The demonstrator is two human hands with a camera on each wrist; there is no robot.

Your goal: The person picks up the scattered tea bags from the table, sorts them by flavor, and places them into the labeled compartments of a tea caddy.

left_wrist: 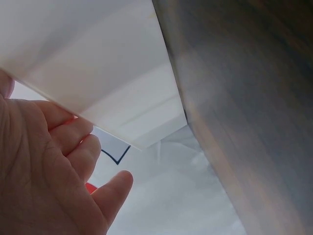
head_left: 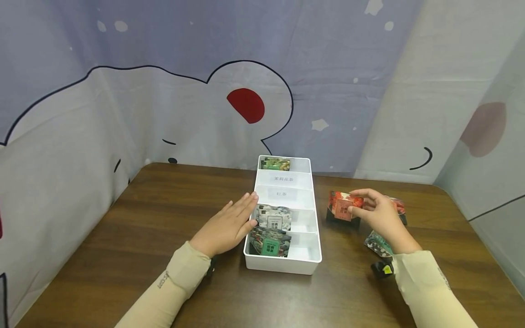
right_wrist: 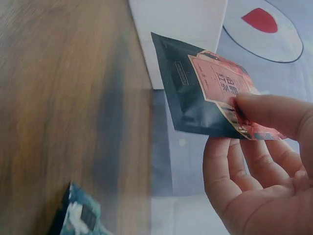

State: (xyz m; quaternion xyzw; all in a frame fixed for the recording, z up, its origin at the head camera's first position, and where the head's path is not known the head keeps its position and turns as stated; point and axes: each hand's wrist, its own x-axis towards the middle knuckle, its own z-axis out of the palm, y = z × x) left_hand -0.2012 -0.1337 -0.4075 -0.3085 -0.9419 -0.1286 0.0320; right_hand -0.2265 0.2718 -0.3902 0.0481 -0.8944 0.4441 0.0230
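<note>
My right hand [head_left: 381, 221] pinches a red and black tea sachet [head_left: 340, 205] between thumb and fingers, to the right of the white divided tray [head_left: 283, 265]. In the right wrist view the sachet [right_wrist: 188, 100] is held up off the table, tilted. With its fingers extended, my left hand [head_left: 229, 225] touches the tray's left edge. The near compartment holds a green tea sachet [head_left: 268, 243]; the one behind it holds a white-patterned sachet [head_left: 272, 217]. Green-yellow sachets [head_left: 275, 164] lie in the far compartment. Two middle compartments show paper labels, one a black tea label [head_left: 281, 194].
Another red sachet [head_left: 399, 207] lies on the brown table [head_left: 164, 218], partly behind my right hand. A green sachet [head_left: 376, 243] lies nearer, beside the right wrist. A printed curtain [head_left: 184, 118] hangs behind the table's far edge.
</note>
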